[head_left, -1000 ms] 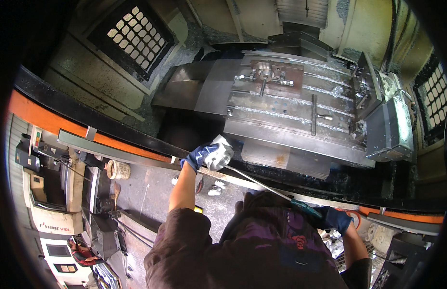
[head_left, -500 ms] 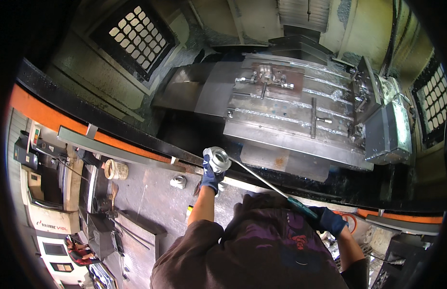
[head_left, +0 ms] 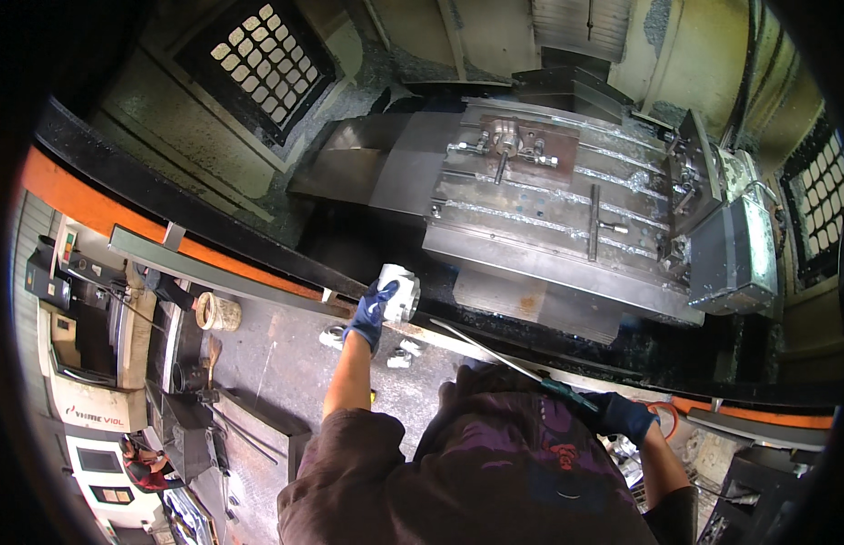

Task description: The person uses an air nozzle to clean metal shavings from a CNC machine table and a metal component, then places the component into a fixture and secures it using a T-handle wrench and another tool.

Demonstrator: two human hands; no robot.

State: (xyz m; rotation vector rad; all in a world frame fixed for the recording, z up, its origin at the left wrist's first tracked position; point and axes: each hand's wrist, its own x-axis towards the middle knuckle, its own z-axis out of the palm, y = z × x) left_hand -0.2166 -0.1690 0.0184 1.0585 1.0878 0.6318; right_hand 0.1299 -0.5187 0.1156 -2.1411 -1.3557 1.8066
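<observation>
Head view, left hand: the dark-blue-gloved left hand grips a chunky silver-grey metal casting, fingers wrapped around its left side.
Casting's place: held up in view before the machine's front sill, left of the rod tool's tip; its height over the sill cannot be told.
Right hand: the dark-blue-gloved right hand is closed around the green handle of a long, thin metal rod tool, which points up and left.
Just changed: half a second ago the casting's round opening faced the camera, with the rod's tip right at it; now the casting is turned, its opening out of sight, and the tip stands just apart.
Meaning for the work: likely a different face is being presented to the rod, or a pause between passes.
Machine interior: a grey slotted steel table carries a brown rectangular fixture plate.
Floor: similar pale metal castings lie beyond the left forearm.
</observation>
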